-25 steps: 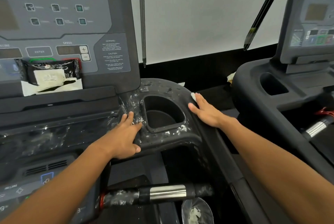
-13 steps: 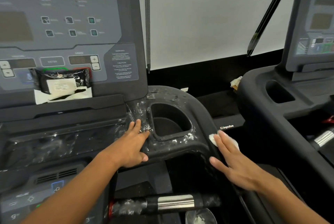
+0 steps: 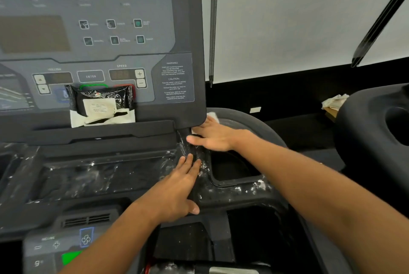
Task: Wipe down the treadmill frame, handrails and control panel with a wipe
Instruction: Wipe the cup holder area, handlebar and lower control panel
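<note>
A pale window blind [image 3: 287, 19] and dark wall strip back the black treadmill frame [image 3: 243, 191], whose top is streaked with white residue. The white wipe [image 3: 213, 116] lies on the frame just at the lower right corner of the control panel [image 3: 99, 52], pinned beneath the right hand [image 3: 213, 136]; only its edge shows past the fingertips, which lie straight and flat. Just beside that hand is the cup holder [image 3: 232, 169], dark inside; its contents cannot be told. The left hand [image 3: 177, 187] rests flat on the frame left of the holder, fingers straight and together. A black wipe packet [image 3: 100, 101] stands on the panel's ledge
</note>
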A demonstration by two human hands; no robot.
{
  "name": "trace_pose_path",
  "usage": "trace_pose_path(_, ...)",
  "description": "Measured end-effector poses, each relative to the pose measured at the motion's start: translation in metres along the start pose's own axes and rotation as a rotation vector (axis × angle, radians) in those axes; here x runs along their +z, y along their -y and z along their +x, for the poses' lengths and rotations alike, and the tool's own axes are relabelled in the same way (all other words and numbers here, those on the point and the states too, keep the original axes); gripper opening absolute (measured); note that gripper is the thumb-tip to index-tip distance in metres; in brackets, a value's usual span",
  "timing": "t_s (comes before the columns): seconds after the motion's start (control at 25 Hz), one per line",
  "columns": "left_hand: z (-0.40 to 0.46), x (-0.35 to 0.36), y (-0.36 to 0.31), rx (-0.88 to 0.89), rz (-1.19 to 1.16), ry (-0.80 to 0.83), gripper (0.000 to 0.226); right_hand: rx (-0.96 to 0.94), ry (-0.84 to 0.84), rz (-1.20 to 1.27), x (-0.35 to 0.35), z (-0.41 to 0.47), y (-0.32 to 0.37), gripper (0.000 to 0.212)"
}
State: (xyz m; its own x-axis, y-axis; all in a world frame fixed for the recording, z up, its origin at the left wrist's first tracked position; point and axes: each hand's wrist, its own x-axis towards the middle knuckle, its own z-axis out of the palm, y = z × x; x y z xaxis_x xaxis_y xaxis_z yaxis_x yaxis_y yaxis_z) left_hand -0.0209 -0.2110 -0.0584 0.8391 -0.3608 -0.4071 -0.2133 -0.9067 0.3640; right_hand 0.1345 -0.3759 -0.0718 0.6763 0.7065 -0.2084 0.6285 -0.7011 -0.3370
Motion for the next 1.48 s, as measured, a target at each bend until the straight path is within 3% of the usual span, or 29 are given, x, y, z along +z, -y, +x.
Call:
trace_pose_path(0.12, -0.001, -0.002, -0.002, -0.006, 0.006, 0.011, 0.116, -0.011, -0.015, 0.002, 0.009, -0.013, -0.008, 0.07)
trace_pose_path(0.32, -0.005, 0.002, 0.002, 0.014, -0.032, -0.01, 0.113, 0.211, -0.08, -0.04, 0.007, -0.115, -0.052, 0.065)
trace_pose_path(0.52, -0.004, 0.005, 0.006, 0.055, -0.05, -0.033, 0.113, 0.342, -0.079, -0.129, 0.043, -0.215, -0.013, 0.075)
trace_pose_path(0.8, -0.001, 0.005, 0.006, 0.05, -0.031, -0.032, 0.114, 0.684, -0.26, -0.035, 0.032, -0.092, -0.062, 0.101)
trace_pose_path(0.96, -0.001, 0.004, 0.004, 0.04, -0.005, -0.031, 0.115, 0.489, -0.152, -0.065, 0.009, 0.018, -0.045, 0.1)
trace_pose_path(1.08, -0.002, 0.003, 0.002, 0.034, 0.015, -0.04, 0.115, 0.218, -0.168, 0.014, 0.008, 0.062, -0.007, 0.07)
trace_pose_path(1.16, -0.004, 0.003, 0.001, 0.025, 0.012, -0.047, 0.116, 0.111, -0.16, 0.067, 0.013, 0.052, 0.003, 0.061)
trace_pose_path(1.28, -0.007, 0.005, 0.003, -0.027, -0.007, -0.097, 0.12, 0.004, -0.078, -0.065, 0.03, 0.013, 0.022, 0.08)
trace_pose_path(1.48, -0.025, 0.02, 0.002, -0.163, 0.128, -0.268, 0.1, 0.096, -0.016, -0.014, 0.054, -0.069, 0.08, 0.075)
